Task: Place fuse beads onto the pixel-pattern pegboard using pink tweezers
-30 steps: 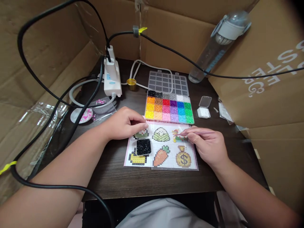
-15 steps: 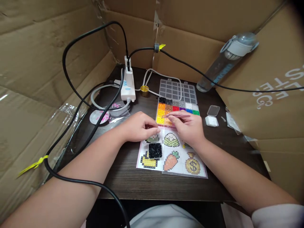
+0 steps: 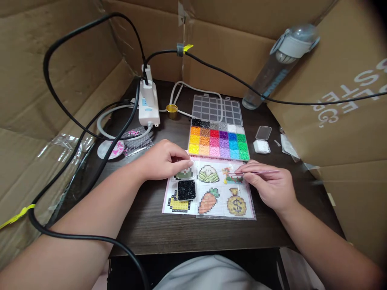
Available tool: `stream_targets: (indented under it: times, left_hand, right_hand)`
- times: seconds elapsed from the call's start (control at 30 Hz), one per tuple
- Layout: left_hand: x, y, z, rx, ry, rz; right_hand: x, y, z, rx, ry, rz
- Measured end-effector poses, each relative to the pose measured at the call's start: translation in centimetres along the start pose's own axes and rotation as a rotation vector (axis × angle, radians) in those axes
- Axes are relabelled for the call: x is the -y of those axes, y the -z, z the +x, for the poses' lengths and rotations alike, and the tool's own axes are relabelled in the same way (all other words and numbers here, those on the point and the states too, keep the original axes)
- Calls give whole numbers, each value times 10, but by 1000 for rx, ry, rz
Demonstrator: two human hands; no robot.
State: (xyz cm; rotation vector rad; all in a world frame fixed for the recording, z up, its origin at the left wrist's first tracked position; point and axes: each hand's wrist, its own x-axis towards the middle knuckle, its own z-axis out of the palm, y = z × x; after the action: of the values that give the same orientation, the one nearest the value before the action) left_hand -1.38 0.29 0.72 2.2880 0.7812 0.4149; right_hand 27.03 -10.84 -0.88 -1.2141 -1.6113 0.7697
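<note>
My right hand (image 3: 269,183) is closed around pink tweezers (image 3: 263,172), whose tips are over the upper right picture of the pattern sheet (image 3: 223,193). My left hand (image 3: 165,161) has its thumb and forefinger together at the clear lid of a small box of black beads (image 3: 186,190); whether they grip the lid is hard to see. That box lies on the sheet's left part. Behind the sheet stands the open bead case (image 3: 218,141), with many colours sorted in compartments. Carrot, money bag and dumpling-like pictures show on the sheet.
Black cables (image 3: 90,233) loop over my left arm. A white power strip (image 3: 148,104), gold cup (image 3: 172,111) and round dish of pink beads (image 3: 110,149) are at the left and back. A bottle (image 3: 281,66) and small white box (image 3: 261,147) are on the right. Cardboard walls surround the table.
My right hand has moved with the tweezers from the yellow beads in the case, right and towards me, to the sheet's upper right picture. The view has shifted slightly; my left hand stays by the lid.
</note>
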Motion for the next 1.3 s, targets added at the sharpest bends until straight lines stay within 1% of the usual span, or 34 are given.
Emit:
stream_targets:
  times: [0.1, 0.17, 0.37, 0.53, 1.17, 1.3]
  left_hand:
    - [-1, 1, 0, 0, 18, 0]
    - [-2, 1, 0, 0, 31, -5]
    - [-2, 2, 1, 14, 46, -9]
    - [-3, 2, 0, 12, 69, -8]
    - [-2, 2, -1, -11, 69, -17]
    - [-1, 2, -1, -7, 63, -25]
  right_hand:
    - [-6, 1, -2, 63, -24, 43]
    - [-8, 2, -1, 76, -32, 57]
    - [-7, 1, 0, 55, -51, 31]
    - [-7, 1, 0, 63, -44, 26]
    - [-8, 2, -1, 60, -73, 24]
    - [-9, 2, 0, 40, -70, 39]
